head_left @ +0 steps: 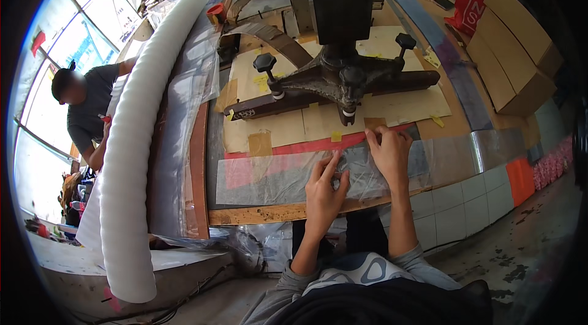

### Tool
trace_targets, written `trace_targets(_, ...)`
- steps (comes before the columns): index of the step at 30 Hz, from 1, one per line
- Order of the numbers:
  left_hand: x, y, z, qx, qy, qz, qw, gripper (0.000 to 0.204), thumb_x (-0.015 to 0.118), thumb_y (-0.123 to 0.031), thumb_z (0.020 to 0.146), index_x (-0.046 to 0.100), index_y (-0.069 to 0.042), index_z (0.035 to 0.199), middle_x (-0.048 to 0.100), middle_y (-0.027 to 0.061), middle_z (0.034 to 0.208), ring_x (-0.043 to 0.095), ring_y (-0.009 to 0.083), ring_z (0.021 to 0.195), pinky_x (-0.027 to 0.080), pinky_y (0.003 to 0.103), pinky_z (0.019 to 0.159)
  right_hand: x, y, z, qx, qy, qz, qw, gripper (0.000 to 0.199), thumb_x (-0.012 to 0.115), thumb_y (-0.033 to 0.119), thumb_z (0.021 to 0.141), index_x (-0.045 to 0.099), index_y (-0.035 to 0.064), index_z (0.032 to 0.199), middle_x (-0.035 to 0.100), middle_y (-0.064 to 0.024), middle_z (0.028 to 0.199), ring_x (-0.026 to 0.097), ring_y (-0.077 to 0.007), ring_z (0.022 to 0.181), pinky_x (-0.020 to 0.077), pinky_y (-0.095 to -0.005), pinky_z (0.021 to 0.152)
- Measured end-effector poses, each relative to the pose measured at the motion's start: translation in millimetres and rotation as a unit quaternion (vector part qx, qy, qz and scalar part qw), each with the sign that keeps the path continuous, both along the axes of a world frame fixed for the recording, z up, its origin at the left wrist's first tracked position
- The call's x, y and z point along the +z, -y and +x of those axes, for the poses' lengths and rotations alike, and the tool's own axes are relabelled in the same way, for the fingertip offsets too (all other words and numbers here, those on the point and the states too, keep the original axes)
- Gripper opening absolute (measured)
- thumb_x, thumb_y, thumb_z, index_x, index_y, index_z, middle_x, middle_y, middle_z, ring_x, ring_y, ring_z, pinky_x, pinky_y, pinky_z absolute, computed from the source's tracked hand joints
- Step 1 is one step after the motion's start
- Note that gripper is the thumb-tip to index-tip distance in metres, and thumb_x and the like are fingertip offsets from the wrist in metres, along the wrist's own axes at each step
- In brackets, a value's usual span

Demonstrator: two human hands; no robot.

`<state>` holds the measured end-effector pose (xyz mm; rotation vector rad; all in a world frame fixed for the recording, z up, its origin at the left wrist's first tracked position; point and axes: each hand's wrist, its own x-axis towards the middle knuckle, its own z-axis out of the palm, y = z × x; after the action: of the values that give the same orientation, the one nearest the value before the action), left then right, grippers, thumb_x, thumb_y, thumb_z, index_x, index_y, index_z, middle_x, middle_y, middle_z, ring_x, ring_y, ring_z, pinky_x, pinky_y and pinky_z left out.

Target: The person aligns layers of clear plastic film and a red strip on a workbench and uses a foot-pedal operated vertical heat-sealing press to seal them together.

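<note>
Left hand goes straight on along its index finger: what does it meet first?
Left hand: likely the red strip just ahead, then the small yellow tape piece. Both look flat, so it may slide over them; the black metal frame stands beyond. Depth is unclear.

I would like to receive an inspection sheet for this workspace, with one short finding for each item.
Surface: bench with a scuffed wooden front edge.
Things at hand: clear film lies partly over red sheet; dark machine stands above.
Clutter: white roll at left; box and red bag at right.
Hands: left hand at the film, thumb apart from fingers; right hand at its far edge, grip unclear.
Cables: dark cables, lower left.
Surroundings: another person beyond the roll; windows behind.
</note>
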<state>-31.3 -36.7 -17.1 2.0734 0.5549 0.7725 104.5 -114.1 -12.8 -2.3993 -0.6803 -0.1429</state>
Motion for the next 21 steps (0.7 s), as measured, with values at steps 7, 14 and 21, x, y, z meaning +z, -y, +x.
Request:
trace_targets(7, -3.7, 0.1, -3.6, 0.004, 0.024, 0.023, 0.999, 0.04, 0.064, -0.004, 0.078, 0.059, -0.005, 0.118, 0.061, 0.0098, 0.098, 0.059, 0.0148, 0.072, 0.045, 0.026, 0.055, 5.2, 13.5, -18.0, 0.066, -0.053, 0.086, 0.993, 0.035, 0.062, 0.022, 0.086, 0.052, 0.0043, 0.114, 0.056, -0.0034, 0.06, 0.058, -0.0209, 0.061, 0.0333, -0.0425, 0.095)
trace_targets(14, -2.6, 1.2, -1.8, -0.002, 0.014, 0.033, 0.999, 0.034, 0.062, -0.004, 0.08, 0.06, -0.004, 0.114, 0.062, 0.0098, 0.096, 0.06, 0.0161, 0.074, 0.045, 0.026, 0.055, -11.4, 16.0, -15.4, 0.072, -0.028, 0.149, 0.986, 0.023, 0.064, 0.016, 0.083, 0.059, 0.0061, 0.103, 0.054, -0.0027, 0.06, 0.054, -0.0195, 0.057, 0.0378, -0.035, 0.087)
trace_targets(21, -0.7, 1.6, -3.5, -0.013, 0.018, 0.034, 0.999, 0.03, 0.061, -0.006, 0.083, 0.058, -0.002, 0.112, 0.058, 0.0152, 0.1, 0.062, 0.028, 0.072, 0.05, 0.034, 0.059, -9.5, 13.3, -17.2, 0.084, 0.033, 0.126, 0.988, 0.019, 0.063, 0.013, 0.082, 0.06, 0.0065, 0.099, 0.059, -0.0058, 0.067, 0.057, -0.0231, 0.064, 0.0384, -0.0358, 0.083)
